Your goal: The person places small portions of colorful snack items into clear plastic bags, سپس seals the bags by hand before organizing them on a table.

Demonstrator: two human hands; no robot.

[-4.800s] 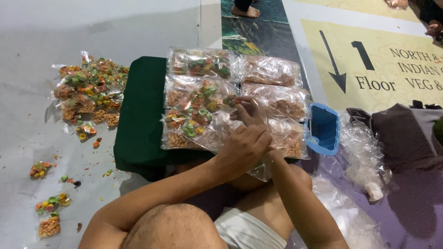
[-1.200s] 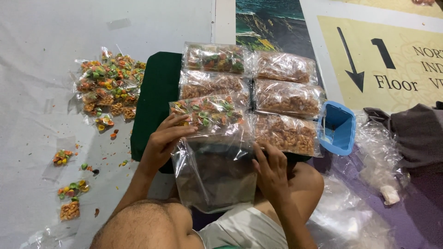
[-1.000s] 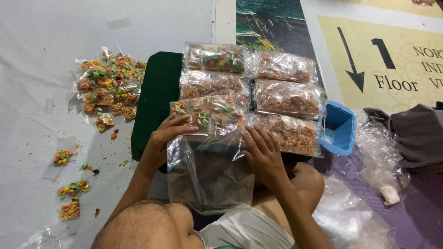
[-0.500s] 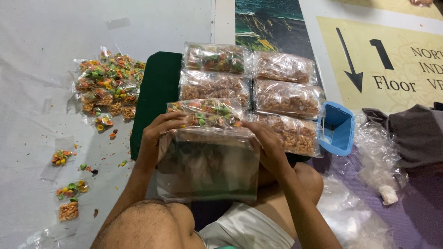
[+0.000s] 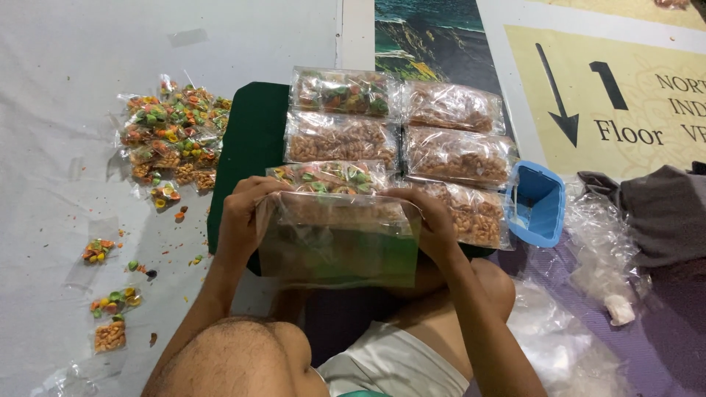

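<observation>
The left hand (image 5: 239, 220) pinches one top corner of a clear empty bag (image 5: 338, 246). The right hand (image 5: 434, 224) grips the other corner, fingers closed.

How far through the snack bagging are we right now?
Done: six filled packets lie in two columns on the green pad. In hand: the left hand and right hand hold an empty clear bag stretched by its top edge, in front of the nearest packets. Left: a heap of small packets and loose pieces on the grey sheet.
</observation>
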